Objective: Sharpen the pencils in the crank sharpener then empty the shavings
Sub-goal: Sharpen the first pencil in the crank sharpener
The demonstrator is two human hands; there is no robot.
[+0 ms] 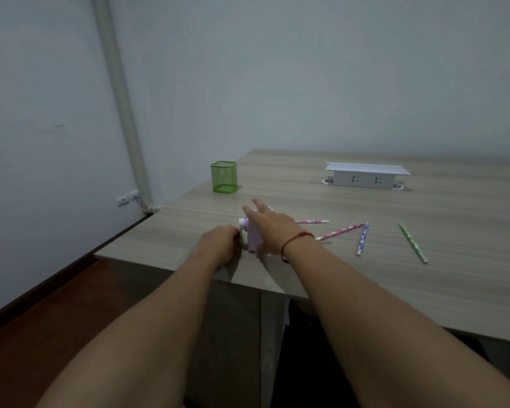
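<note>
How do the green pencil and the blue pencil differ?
The green pencil lies alone, farthest right; the blue pencil meets a pink pencil at its far end. The green pencil's near end slants right, the blue pencil's left. Both lie flat on the table, untouched.

Four pencils point(339, 231), one sharpener point(253, 238), one cup point(223, 176), one socket box point(365, 178)

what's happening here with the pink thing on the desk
A person is working a pink crank sharpener at the near edge of the table. The left hand curls round the crank while the right hand presses flat on top. One pink pencil pokes out behind that hand, apparently in the sharpener; a second pink pencil, a blue pencil and a green pencil lie loose to its right.
</note>
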